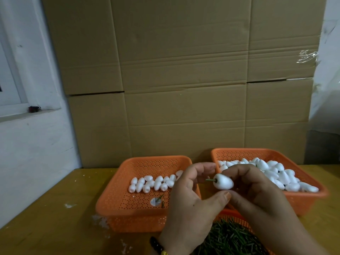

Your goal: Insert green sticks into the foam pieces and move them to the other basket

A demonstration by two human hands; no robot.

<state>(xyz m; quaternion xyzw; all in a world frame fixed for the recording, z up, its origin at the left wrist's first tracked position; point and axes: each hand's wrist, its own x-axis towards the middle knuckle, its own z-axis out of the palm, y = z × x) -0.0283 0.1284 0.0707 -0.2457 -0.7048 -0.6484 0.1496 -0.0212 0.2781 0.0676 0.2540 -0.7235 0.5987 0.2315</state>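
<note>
A white egg-shaped foam piece (223, 183) is held in the air between two orange baskets. My right hand (257, 196) grips it with curled fingers. A short green stick (210, 180) pokes out of its left end, and my left hand (189, 201) pinches that stick, thumb just below the foam. The left basket (117, 199) holds a row of several foam pieces (152, 183). The right basket (312, 197) is heaped with many foam pieces (276, 173). A pile of green sticks (230, 238) lies in a third orange basket at the bottom, under my hands.
Stacked cardboard boxes (184, 80) form a wall right behind the baskets. The yellow table (46, 227) has white foam crumbs near the left basket. A white wall and a window sill (27, 111) stand at the left. Two loose green bits lie in the left basket (160, 198).
</note>
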